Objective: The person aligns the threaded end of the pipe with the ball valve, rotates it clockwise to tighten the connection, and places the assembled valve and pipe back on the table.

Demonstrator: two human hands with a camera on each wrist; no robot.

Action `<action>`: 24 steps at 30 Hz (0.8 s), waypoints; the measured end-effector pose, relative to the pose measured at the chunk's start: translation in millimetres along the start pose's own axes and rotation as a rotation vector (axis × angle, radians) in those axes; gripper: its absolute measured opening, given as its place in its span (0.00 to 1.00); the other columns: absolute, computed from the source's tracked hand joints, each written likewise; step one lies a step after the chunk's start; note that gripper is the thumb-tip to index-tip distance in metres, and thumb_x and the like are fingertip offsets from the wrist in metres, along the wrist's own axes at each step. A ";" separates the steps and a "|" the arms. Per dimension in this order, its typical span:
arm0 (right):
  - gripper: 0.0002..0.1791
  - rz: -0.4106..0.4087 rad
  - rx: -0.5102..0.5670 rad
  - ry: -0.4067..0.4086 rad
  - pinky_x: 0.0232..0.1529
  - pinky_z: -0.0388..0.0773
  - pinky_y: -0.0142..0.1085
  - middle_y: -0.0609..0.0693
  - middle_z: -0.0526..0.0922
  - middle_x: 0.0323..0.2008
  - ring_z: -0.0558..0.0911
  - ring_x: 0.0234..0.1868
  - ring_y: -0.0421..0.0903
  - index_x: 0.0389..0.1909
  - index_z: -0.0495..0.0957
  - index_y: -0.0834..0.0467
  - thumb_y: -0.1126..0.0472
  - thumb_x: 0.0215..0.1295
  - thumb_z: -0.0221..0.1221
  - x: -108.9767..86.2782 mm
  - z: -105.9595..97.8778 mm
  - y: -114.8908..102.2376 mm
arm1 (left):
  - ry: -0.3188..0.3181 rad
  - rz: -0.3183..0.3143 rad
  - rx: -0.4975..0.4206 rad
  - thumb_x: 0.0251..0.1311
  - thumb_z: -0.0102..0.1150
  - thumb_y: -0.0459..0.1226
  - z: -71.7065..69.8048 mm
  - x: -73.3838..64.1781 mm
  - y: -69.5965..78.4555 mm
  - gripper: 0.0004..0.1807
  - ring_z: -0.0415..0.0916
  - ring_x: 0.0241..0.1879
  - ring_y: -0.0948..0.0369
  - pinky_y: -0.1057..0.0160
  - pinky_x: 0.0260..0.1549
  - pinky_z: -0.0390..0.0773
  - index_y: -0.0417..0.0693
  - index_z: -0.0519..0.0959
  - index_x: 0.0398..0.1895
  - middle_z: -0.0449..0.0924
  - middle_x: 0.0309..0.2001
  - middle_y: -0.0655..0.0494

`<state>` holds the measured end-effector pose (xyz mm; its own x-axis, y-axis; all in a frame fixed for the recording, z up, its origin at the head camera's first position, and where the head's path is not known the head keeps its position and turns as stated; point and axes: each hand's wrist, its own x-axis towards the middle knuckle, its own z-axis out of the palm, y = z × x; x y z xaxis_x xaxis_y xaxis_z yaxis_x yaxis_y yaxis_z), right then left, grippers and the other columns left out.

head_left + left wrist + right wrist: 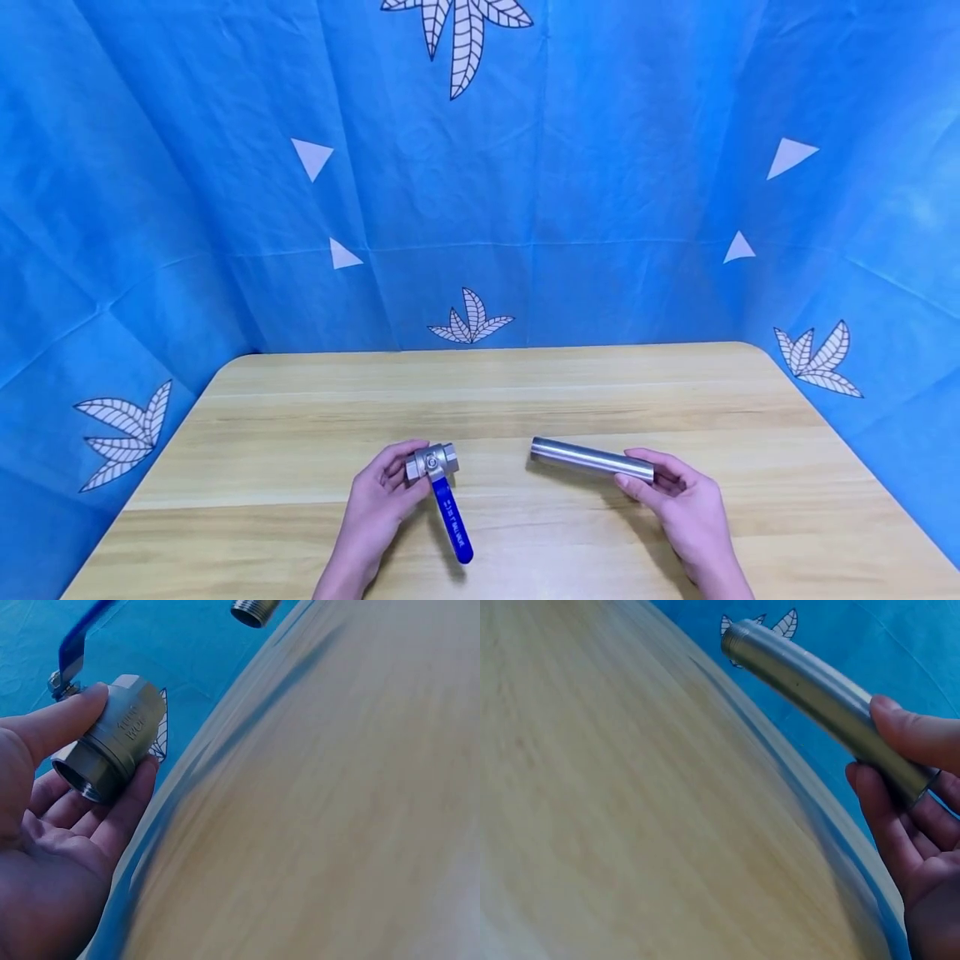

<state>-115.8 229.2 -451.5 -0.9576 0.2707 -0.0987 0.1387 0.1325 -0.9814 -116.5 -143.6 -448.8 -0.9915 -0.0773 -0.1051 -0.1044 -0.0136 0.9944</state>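
Head view shows me the left hand [382,496] clamped on the valve [432,461], the right hand [686,504] on the pipe [592,459], axes askew, so I'd align both carefully.

Ball valve [432,461] (blue-levered), threaded metal pipe [585,457], apart

Just the one blue-levered silvery ball valve [432,460], one shiny steel pipe [592,460], two bare hands [378,502], one pale wood table [480,392], plus four white triangles [311,157] (two upper left, two upper right) and four white leaf prints [473,310].
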 end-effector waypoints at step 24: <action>0.27 -0.056 0.210 -0.182 0.44 0.89 0.32 0.45 0.92 0.43 0.88 0.42 0.40 0.64 0.82 0.63 0.71 0.62 0.72 -12.1 29.4 -12.4 | -0.149 -0.003 -0.160 0.55 0.69 0.22 2.6 -3.5 -1.2 0.33 0.86 0.58 0.57 0.66 0.61 0.84 0.35 0.77 0.68 0.86 0.61 0.45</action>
<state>-113.3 196.3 -443.0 -0.9945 0.0907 -0.0523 0.0466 -0.0632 -0.9969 -113.1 -140.7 -449.6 -0.9931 0.0706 -0.0942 -0.1052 -0.1731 0.9793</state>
